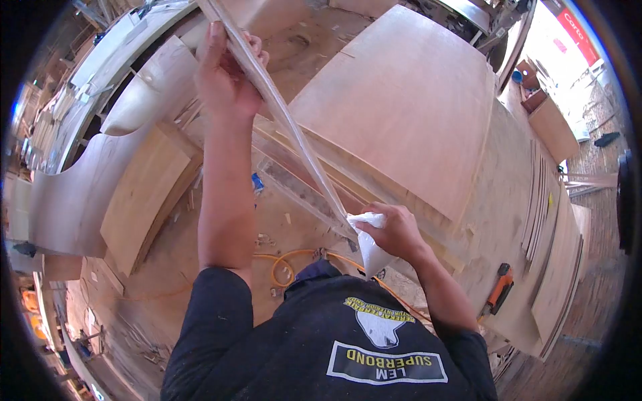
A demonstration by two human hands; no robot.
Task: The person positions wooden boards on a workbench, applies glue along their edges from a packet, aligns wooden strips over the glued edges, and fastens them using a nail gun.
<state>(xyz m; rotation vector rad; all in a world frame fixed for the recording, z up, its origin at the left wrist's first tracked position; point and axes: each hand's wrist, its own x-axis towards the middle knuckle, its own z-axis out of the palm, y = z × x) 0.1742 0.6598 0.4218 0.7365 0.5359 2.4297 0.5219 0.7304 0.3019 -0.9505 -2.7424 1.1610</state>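
A long, narrow wooden strip [287,120] slants from the top of the view down to my right hand. My left hand [231,77] is raised, its thumb and fingers closed round the strip's upper part. My right hand [399,234] is closed on a crumpled white bag or cloth [372,248]; which of the two I cannot tell. The white piece touches the lower end of the strip and hangs below my fingers. Part of it is hidden in my grip.
A large plywood panel [408,113] lies ahead on stacked boards. Curved wooden panels [144,194] stand at left. An orange-and-black power tool [498,289] lies at right near thin sheets [558,267]. A yellow hose [275,267] loops across the floor.
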